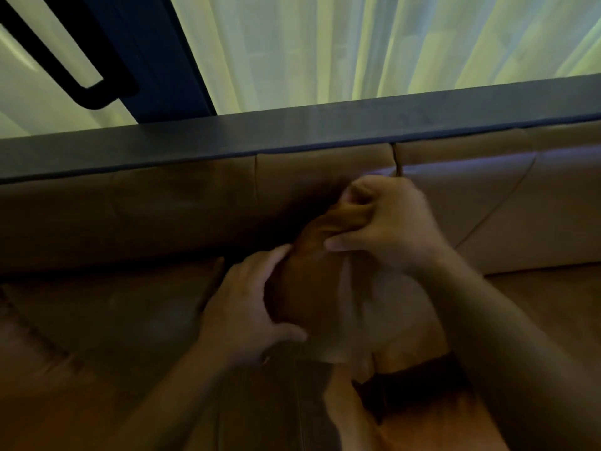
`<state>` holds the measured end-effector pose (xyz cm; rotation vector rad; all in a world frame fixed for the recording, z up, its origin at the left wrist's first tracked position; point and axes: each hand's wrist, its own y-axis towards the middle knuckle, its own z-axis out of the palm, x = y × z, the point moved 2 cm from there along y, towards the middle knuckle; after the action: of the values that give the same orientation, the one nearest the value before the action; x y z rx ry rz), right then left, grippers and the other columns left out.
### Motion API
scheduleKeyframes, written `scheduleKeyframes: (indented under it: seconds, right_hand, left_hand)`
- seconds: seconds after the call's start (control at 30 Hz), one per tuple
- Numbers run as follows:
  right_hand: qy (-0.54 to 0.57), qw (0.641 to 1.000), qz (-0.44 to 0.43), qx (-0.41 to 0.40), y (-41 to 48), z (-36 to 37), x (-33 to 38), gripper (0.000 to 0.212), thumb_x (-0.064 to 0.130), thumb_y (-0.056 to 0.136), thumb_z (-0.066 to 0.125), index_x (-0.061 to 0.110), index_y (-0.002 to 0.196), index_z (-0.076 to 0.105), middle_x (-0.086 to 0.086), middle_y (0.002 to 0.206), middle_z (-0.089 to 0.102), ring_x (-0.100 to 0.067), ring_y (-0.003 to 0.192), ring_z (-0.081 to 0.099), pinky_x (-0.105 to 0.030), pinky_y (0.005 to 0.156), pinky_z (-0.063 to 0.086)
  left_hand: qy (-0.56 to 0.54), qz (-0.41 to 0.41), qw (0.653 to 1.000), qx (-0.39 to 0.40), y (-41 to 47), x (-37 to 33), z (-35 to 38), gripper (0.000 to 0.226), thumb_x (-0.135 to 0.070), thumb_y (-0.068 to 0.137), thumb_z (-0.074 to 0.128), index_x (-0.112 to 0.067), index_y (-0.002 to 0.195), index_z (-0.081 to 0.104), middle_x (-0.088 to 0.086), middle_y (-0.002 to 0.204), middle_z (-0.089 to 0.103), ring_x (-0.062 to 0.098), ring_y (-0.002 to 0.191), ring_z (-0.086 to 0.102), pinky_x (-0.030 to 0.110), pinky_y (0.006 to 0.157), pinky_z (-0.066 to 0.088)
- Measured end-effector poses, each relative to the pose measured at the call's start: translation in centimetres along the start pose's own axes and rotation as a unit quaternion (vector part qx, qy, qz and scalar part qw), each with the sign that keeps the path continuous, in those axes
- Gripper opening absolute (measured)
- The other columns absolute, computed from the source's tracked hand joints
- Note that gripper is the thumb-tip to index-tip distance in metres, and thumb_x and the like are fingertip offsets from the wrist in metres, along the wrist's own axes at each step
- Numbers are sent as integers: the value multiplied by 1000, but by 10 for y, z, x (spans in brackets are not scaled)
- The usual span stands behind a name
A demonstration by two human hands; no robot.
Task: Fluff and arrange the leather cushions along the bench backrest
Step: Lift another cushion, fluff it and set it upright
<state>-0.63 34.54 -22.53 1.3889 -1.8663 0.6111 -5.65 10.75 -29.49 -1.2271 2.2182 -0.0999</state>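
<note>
Fluffing is the step in hand: my right hand point(387, 222) pinches the top corner of a tan leather cushion point(328, 297) just below the dark backrest ledge point(292, 138), my left hand point(247, 304) clasping its side. Next, I judge, shake and stand it against the backrest point(146, 206).

Leather cushion point(312, 288) on bench point(97, 320)

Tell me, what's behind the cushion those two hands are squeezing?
Behind the cushion are the brown leather backrest panels, then a dark ledge and pale curtains. The cushion and both hands cover the backrest section directly behind.
</note>
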Motion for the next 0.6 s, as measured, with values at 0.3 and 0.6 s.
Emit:
scheduleKeyframes:
  seconds: [0.3,0.6]
  right_hand:
    - [-258,964,67,22,-42,-10,-30,116,56,60,87,39,154,21,4,160,21,-36,153,18,-59,122,17]
    - [-5,995,91,42,-66,-9,-56,53,23,44,103,33,87,74,16,82,78,8,76,68,-17,67,54]
  left_hand:
    - [160,139,977,-35,34,-52,-37,65,-56,63,91,-35,118,64,-12,108,72,18,104,67,45,101,47]
    - [-39,252,966,34,8,-60,-92,107,-53,63,93,-50,150,32,-34,150,39,-12,135,35,25,111,33]
